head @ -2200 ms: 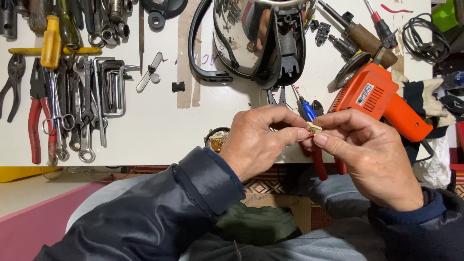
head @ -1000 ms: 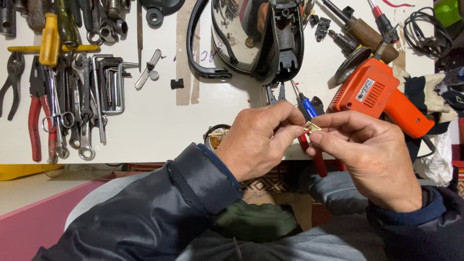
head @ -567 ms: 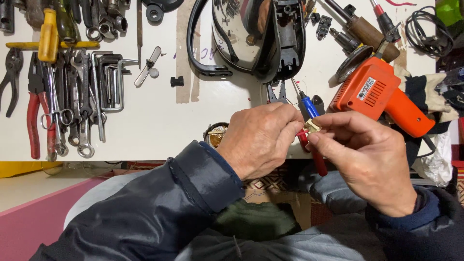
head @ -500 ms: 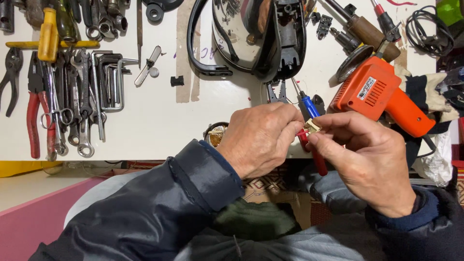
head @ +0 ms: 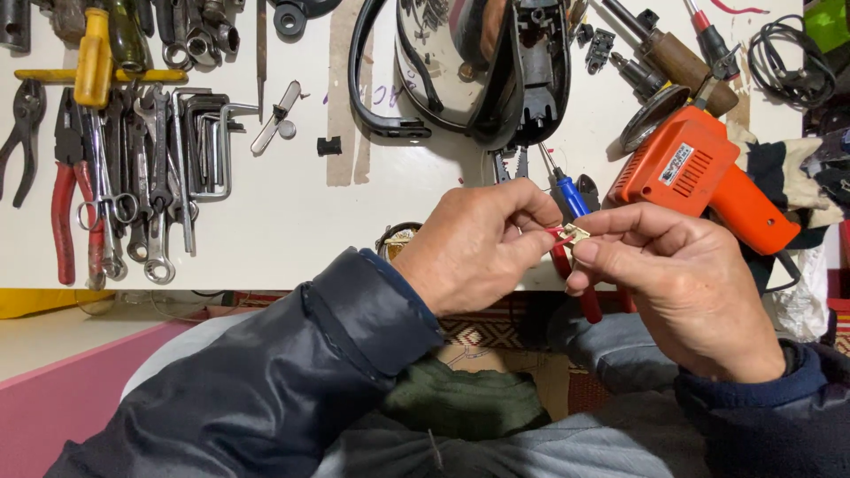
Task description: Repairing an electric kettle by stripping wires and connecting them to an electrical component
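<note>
A: Both hands meet just above the near edge of the worktop (head: 266,248). The left hand (head: 474,252) has thumb and forefinger pressed together on a thin red wire (head: 555,234); the right hand (head: 682,283) pinches a small pale connector (head: 575,233) at its fingertips.

B: So the connector sits right between the two pinches?

A: Yes, held in the air, touching the wire's end. I judge the wire is being worked at the connector, though the joint itself is too small to read.

B: How to do it well?

A: Grip the wire close to its tip so it can't buckle, keep the connector steady, and line the two up before pushing. Resting the wrists on the lap would help. The orange drill (head: 699,177) and blue screwdriver (head: 567,190) lie just behind, untouched.
</note>
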